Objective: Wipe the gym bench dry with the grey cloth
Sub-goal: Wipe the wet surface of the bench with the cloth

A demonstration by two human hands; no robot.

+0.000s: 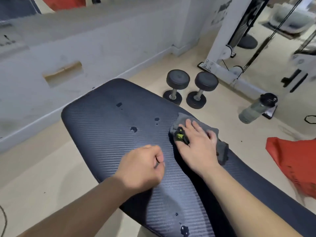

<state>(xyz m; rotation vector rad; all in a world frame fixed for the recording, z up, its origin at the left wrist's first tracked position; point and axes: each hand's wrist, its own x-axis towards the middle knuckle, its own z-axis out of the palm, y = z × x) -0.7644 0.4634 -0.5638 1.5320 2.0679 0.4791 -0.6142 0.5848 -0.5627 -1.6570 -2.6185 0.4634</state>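
Observation:
The black ribbed gym bench (106, 120) runs from the centre of the view to the lower right. Several water drops lie on it, such as the drop (133, 129) near its middle and the puddle (185, 230) at the near end. The grey cloth (222, 147) lies crumpled on the bench's right edge. My right hand (195, 144) presses flat on the cloth with its fingers straight. My left hand (143, 168) hovers over the bench's left side, curled into a loose fist with nothing in it.
Two black dumbbells (189, 89) stand on the beige floor beyond the bench. A clear bottle (256, 108) with a black lid lies to their right. A red bag (297, 161) sits at the right edge. A white cable-machine frame (227, 48) rises behind.

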